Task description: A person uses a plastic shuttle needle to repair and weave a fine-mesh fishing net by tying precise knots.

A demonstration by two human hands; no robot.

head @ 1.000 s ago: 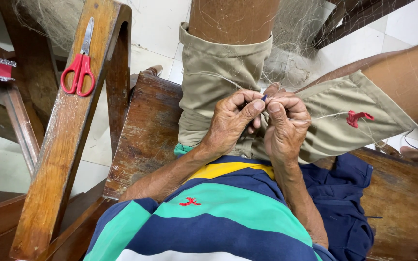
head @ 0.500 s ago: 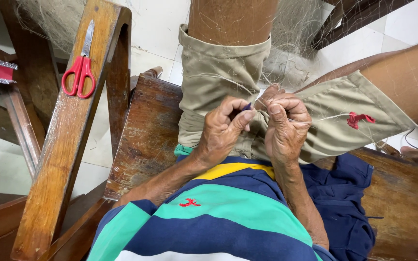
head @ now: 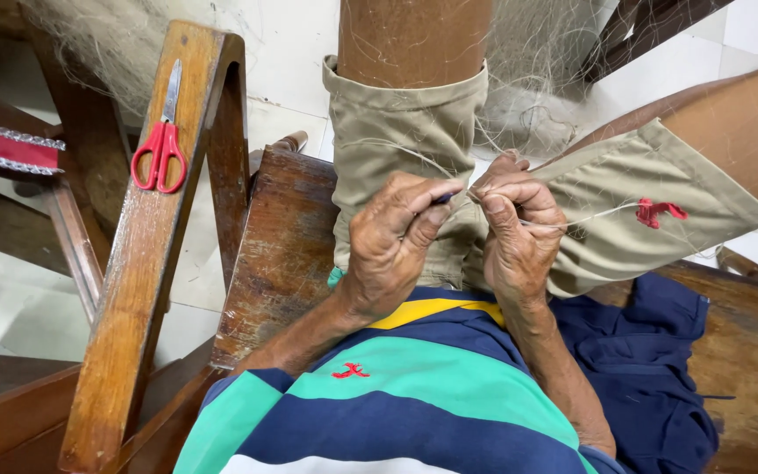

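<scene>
A worn dark-brown wooden bench (head: 282, 254) fills the middle of the view, and the person sits on it in khaki shorts (head: 414, 149) and a shirt striped in navy, teal and yellow (head: 414, 404). At nine o'clock from the hands, a lighter brown wooden armrest plank (head: 146, 263) slants upward, with a pair of red-handled steel scissors (head: 161, 140) lying closed on its upper end, well apart from both hands. A crumpled navy-blue cloth (head: 651, 351) lies on the bench at four o'clock. A pale, fine monofilament fishing net (head: 528, 79) hangs tangled at twelve o'clock, spilling over the knees and down to the lap. The left hand (head: 392, 241) sits at the centre, its fingers pinched together on a small dark-blue netting tool (head: 443, 198), only the tip of which shows. The right hand (head: 519, 233) is just beside it at three o'clock, its fingers closed on a thin pale strand of net line (head: 598, 213) that runs taut toward three o'clock across the shorts, past a small red embroidered mark (head: 658, 211). The two hands nearly touch at the fingertips.
</scene>
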